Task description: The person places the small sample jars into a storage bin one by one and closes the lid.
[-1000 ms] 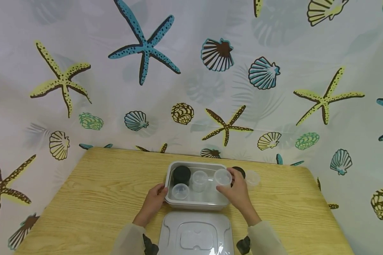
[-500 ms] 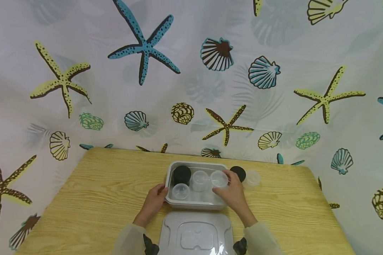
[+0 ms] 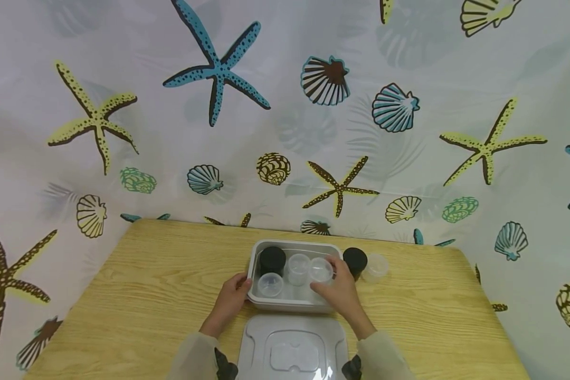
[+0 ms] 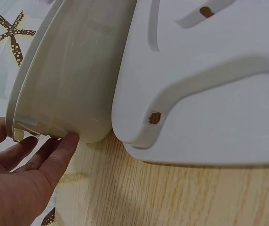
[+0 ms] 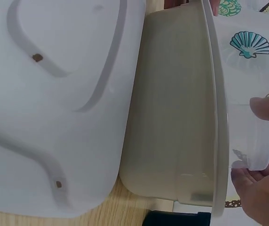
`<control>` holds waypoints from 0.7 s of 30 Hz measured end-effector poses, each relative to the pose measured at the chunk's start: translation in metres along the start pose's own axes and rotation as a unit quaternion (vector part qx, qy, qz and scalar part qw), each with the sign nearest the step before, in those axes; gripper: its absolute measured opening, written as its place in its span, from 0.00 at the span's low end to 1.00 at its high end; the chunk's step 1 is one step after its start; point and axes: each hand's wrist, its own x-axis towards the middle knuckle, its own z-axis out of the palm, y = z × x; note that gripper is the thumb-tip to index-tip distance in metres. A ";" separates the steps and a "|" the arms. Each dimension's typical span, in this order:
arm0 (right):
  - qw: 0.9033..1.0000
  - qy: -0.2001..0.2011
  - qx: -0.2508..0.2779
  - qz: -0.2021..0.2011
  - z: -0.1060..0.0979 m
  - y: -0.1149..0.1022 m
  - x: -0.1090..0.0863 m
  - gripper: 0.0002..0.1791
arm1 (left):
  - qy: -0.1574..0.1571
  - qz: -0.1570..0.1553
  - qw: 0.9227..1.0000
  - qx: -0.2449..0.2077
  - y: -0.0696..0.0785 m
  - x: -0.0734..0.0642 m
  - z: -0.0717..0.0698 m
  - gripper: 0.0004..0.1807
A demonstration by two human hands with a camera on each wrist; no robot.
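A pale rectangular plastic box [image 3: 292,305] stands on the table, open at the top. My left hand [image 3: 230,296] holds its left end; in the left wrist view the thumb lies at the rim and the fingers touch the outer wall. Over the box's right part, my right hand [image 3: 341,289] pinches a clear plastic cup [image 3: 320,270] between thumb and fingers. The right wrist view shows this cup [image 5: 253,136] above the rim. Inside the box are a black round container [image 3: 272,258], a clear cup [image 3: 298,268] in the middle and another clear cup [image 3: 270,285] at front left.
A light grey lid [image 3: 294,351] lies in front of the box. To the right of the box stand a black round container [image 3: 355,259] and a clear cup [image 3: 376,267]. A curtain [image 3: 285,121] with starfish and shells hangs behind the wooden table [image 3: 171,274].
My right hand has moved left and slightly down with the clear cup, bringing it beside the middle cup. The left hand stays at the box's left end.
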 end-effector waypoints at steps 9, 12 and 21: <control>1.000 0.001 -0.004 -0.010 0.007 0.000 -0.002 0.34 | 0.002 0.002 1.000 -0.006 0.001 0.001 0.001 0.22; 1.000 -0.001 -0.011 -0.019 0.009 0.001 -0.002 0.33 | 0.003 0.002 1.000 -0.003 0.001 0.001 0.001 0.22; 0.999 -0.030 -0.017 -0.014 0.013 0.001 -0.002 0.35 | 0.004 -0.005 1.000 0.005 0.001 0.000 0.001 0.23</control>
